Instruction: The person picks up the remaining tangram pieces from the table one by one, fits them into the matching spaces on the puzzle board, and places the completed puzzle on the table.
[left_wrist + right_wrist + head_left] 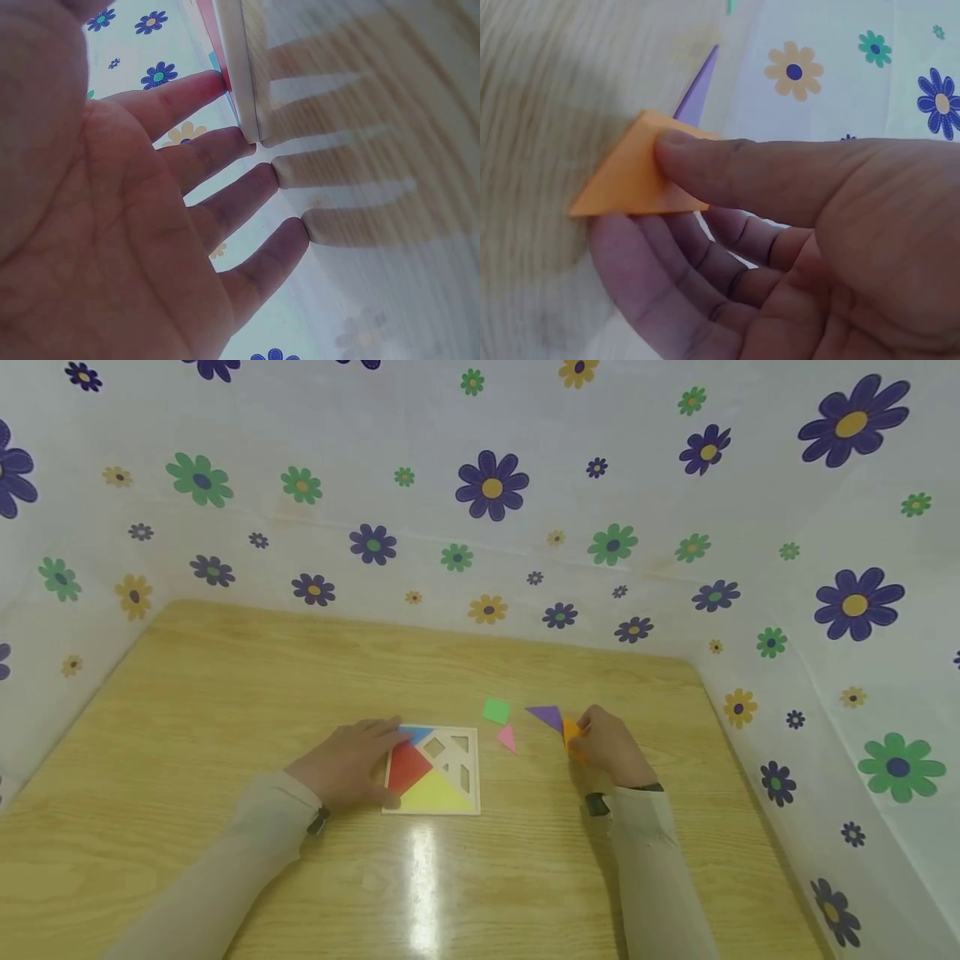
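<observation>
A square wooden tangram board (pixel 477 772) lies flat on the table, with blue (pixel 418 734), red (pixel 408 771) and yellow (pixel 438 792) pieces set in it. Along its left side rests my left hand (pixel 348 766), fingers spread; in the left wrist view some fingertips (pixel 214 81) touch the board's edge and others the tabletop. My right hand (pixel 611 747) pinches an orange tangram piece (pixel 630 176) between thumb and fingers, tilted up from the table. Just left of it lies a purple triangle (pixel 547 716). A green square (pixel 496 710) and a pink triangle (pixel 507 739) lie between board and right hand.
The board's right part shows several cut-outs with bare wood around them. Beneath everything is a wood-grain table (pixel 300 677). A white flower-print cloth (pixel 420 510) stands behind the table and along its left and right sides.
</observation>
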A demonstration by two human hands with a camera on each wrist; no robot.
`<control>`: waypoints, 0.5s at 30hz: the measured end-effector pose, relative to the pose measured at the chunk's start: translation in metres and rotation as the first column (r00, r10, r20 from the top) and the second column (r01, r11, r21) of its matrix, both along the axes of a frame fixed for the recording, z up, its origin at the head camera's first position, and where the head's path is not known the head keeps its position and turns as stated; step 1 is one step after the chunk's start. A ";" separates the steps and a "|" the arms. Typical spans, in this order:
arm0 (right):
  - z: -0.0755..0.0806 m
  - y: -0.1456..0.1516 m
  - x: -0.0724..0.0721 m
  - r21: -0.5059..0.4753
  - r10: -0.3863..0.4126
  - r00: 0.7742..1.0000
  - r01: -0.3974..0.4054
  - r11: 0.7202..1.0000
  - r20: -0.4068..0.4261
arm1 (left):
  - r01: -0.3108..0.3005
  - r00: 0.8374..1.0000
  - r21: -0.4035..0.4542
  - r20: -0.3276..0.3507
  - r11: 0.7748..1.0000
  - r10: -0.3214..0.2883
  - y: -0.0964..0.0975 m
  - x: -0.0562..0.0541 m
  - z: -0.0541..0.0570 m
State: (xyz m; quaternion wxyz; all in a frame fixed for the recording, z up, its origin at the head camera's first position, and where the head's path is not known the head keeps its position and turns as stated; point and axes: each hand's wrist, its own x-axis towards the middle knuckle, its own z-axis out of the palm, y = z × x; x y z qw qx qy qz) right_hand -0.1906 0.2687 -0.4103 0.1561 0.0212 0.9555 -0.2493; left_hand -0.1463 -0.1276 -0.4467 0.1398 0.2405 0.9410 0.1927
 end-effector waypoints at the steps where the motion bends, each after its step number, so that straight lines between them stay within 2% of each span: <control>1: 0.001 -0.001 0.000 -0.013 -0.005 1.000 0.005 1.000 -0.002 | -0.001 1.000 -0.003 0.001 1.000 0.001 0.000 0.000 0.000; 3: 0.002 -0.003 0.000 -0.026 -0.005 1.000 0.004 1.000 -0.013 | -0.004 1.000 -0.003 0.002 1.000 0.004 0.001 0.000 0.001; 10: 0.011 -0.011 0.001 -0.032 0.082 0.993 -0.085 0.996 -0.081 | -0.006 1.000 -0.005 0.003 1.000 0.006 0.002 0.000 0.003; 15: 0.014 -0.020 0.003 -0.051 0.111 0.984 -0.119 0.992 -0.136 | 0.000 1.000 -0.003 -0.003 1.000 0.000 0.001 -0.001 0.001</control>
